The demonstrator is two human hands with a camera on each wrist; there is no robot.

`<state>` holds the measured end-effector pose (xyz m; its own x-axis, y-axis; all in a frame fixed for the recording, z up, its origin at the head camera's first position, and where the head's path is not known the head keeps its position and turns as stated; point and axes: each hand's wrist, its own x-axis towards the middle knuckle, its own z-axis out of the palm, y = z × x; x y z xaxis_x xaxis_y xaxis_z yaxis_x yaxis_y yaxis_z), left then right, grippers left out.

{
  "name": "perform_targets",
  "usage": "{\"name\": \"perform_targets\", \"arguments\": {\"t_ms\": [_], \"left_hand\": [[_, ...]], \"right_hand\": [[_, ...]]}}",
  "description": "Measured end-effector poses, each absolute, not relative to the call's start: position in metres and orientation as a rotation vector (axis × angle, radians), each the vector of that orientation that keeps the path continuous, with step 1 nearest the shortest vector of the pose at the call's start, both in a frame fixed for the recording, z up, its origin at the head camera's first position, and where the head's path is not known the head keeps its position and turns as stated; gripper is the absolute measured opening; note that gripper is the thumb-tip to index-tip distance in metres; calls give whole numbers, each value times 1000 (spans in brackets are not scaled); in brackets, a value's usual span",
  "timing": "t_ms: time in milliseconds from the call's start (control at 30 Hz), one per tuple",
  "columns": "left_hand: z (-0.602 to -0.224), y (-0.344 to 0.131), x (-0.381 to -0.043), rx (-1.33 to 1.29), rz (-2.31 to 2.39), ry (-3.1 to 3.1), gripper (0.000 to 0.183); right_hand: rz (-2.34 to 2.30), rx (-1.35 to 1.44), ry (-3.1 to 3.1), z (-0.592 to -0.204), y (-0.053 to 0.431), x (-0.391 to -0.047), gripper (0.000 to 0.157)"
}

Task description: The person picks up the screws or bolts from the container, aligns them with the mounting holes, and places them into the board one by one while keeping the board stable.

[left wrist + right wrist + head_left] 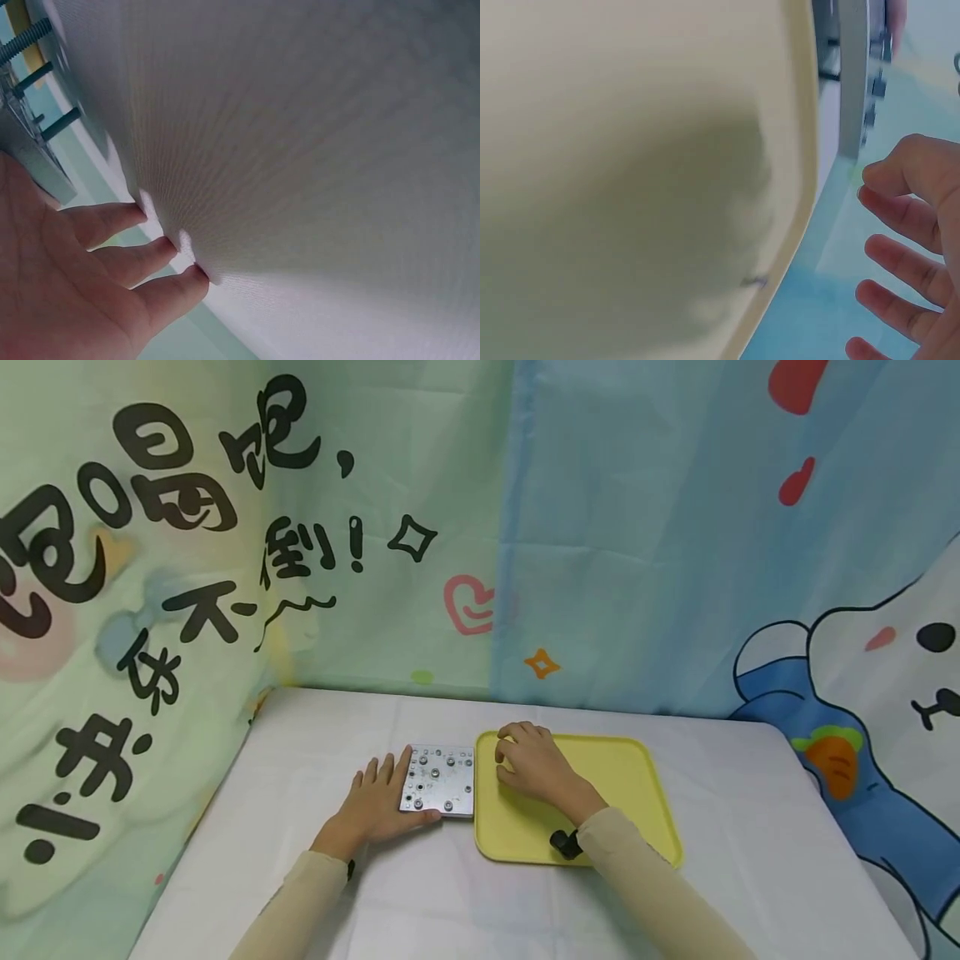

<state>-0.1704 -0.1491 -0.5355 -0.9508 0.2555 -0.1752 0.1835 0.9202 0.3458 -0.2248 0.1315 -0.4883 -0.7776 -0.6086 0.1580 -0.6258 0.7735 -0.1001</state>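
Note:
A silver metal plate [437,781] with several screws and holes in its top lies on the white tabletop. At its left side is my left hand [382,802], with straight spread fingers. The index finger lies along the left edge and the thumb along the near edge. Screw shanks [60,124] project beneath the plate in the left wrist view. Above the left part of a yellow tray [600,760] hovers my right hand [534,766]. In the right wrist view its thumb and index tips are close together, with nothing visible between them. A small screw [756,282] lies in the tray near its rim.
The tray stands right against the plate's right side. White cloth [315,727] covers the table around them. Printed curtains [390,635] hang behind the table and along its left side. A black wrist device [566,844] sits under the right wrist.

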Motion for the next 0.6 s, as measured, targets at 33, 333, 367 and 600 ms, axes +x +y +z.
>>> {"name": "perform_targets", "arguments": {"t_ms": [33,333,367,600], "left_hand": [[-535,-149,-170,329,485,2863,119],[-535,-150,-168,325,488,2869,118],[-535,-150,-167,325,492,2869,118],[-533,-149,-167,325,495,2866,119]], "right_hand": [[237,981,-2843,-489,139,-223,3],[320,856,-2828,-489,195,-205,5],[326,841,-2830,-489,201,-203,5],[335,748,-2839,-487,241,-184,6]]}}
